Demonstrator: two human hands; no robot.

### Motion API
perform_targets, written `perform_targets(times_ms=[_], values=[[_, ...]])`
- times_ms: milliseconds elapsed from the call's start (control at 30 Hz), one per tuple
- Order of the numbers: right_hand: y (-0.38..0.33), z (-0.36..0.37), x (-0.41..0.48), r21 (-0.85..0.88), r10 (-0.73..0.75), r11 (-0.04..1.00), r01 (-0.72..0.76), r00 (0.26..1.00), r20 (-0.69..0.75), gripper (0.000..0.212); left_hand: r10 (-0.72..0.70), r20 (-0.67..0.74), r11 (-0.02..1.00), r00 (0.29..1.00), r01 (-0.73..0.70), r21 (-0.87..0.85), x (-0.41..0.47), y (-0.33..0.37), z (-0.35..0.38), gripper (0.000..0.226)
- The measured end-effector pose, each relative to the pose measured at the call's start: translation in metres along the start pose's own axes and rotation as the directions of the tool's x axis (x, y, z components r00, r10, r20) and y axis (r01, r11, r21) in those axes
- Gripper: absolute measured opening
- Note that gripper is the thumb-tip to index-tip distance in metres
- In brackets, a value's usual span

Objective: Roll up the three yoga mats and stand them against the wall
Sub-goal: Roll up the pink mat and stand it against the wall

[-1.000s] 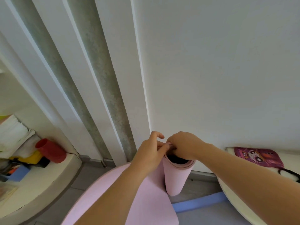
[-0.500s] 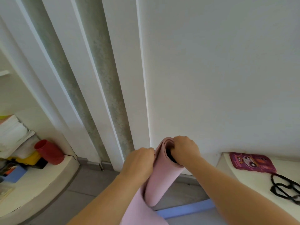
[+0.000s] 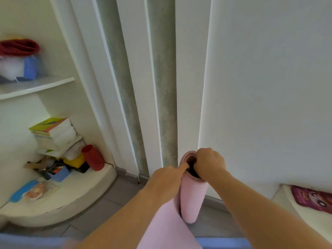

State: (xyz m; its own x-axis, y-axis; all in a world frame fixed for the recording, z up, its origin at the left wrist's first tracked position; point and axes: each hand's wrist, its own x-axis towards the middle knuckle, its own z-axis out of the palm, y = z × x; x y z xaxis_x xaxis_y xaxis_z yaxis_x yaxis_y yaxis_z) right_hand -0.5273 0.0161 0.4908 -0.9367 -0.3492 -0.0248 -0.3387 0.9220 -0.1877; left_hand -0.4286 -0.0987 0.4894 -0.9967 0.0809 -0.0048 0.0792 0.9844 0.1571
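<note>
A pink yoga mat (image 3: 192,200) stands upright on the grey floor, partly rolled, its loose end spreading toward me at the bottom of the view. My right hand (image 3: 209,163) grips the top rim of the roll, fingers curled into its dark core. My left hand (image 3: 168,177) holds the rim from the left, fingers on its edge. The roll stands close to the white wall (image 3: 269,87). A blue mat (image 3: 222,242) lies flat on the floor at the bottom edge.
Left of me is a curved white shelf unit (image 3: 75,200) with a stack of books (image 3: 55,133), a red cup (image 3: 93,157) and a blue box (image 3: 58,172). A pink pouch (image 3: 312,197) lies on a white surface at right. Grey-green curtain strips (image 3: 161,87) hang behind the roll.
The view has turned left and down, so the shelves show more. The roll has straightened up nearer the wall; both hands stay on its top rim.
</note>
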Motion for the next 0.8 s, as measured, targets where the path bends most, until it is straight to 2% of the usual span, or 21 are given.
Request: perform_targets(times_ms=[100,167,367,467,567,667,733,800], values=[[0.010,0.013,-0.009,-0.046,0.042,0.998,-0.041,0.999,0.016,0.014,-0.096,-0.011,0.983,0.995,0.093,-0.160,0.008,0.016,0.023,0.032],[0.022,0.016,-0.008,-0.058,0.077,0.995,-0.076,0.997,0.014,0.021,-0.137,-0.033,0.963,0.990,0.125,-0.239,0.018,0.030,0.033,0.034],[0.073,0.010,-0.003,0.016,0.204,0.979,-0.205,0.978,0.045,0.007,-0.120,-0.020,0.874,0.993,0.096,-0.477,0.054,0.064,0.043,0.028],[0.102,0.006,-0.005,0.059,0.192,0.979,-0.197,0.978,0.082,0.023,-0.129,-0.052,0.850,0.990,0.083,-0.520,0.066,0.074,0.046,0.036],[0.124,0.008,-0.025,0.101,0.084,0.991,-0.090,0.994,0.066,0.046,-0.130,-0.012,0.838,0.991,0.104,-0.535,0.073,0.082,0.049,0.050],[0.139,0.005,-0.043,-0.081,-0.156,0.985,0.155,0.988,-0.002,0.058,-0.031,0.007,0.847,0.999,0.030,-0.530,0.077,0.101,0.052,0.049],[0.147,-0.001,-0.040,-0.179,-0.295,0.937,0.301,0.954,0.062,0.046,0.011,-0.005,0.830,1.000,-0.012,-0.558,0.080,0.111,0.052,0.047],[0.154,-0.008,-0.036,-0.233,-0.336,0.901,0.366,0.928,0.160,0.026,0.046,0.000,0.812,0.999,-0.037,-0.582,0.082,0.119,0.055,0.046]])
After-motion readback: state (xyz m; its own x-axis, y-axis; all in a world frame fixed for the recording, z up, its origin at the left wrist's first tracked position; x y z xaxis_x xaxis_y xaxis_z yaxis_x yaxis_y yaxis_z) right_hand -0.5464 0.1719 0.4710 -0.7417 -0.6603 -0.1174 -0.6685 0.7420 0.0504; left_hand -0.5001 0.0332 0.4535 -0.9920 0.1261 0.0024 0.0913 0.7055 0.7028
